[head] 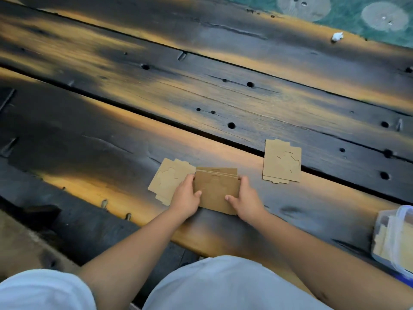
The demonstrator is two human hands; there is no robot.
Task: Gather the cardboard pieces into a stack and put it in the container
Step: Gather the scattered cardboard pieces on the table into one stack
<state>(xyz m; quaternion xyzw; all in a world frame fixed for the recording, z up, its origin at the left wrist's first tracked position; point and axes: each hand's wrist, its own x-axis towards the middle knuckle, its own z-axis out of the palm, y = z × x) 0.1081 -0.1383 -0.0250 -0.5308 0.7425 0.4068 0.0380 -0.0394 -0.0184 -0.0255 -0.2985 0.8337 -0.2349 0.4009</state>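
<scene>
A stack of brown cardboard pieces point(215, 189) stands tilted on its edge on the dark wooden planks. My left hand point(185, 198) grips its left side and my right hand point(247, 201) grips its right side, thumbs on the front face. A small pile of flat cardboard pieces point(167, 179) lies just left of the stack, partly under my left hand. Another small flat pile point(282, 161) lies apart to the right, across a gap between planks. A clear plastic container point(394, 238) with cardboard inside sits at the right edge.
The wooden planks point(201, 97) have dark gaps and several round holes. A green patterned mat point(357, 14) lies at the far top right, with a small white scrap point(337, 36) near it. My light-coloured trouser legs point(223, 285) fill the bottom.
</scene>
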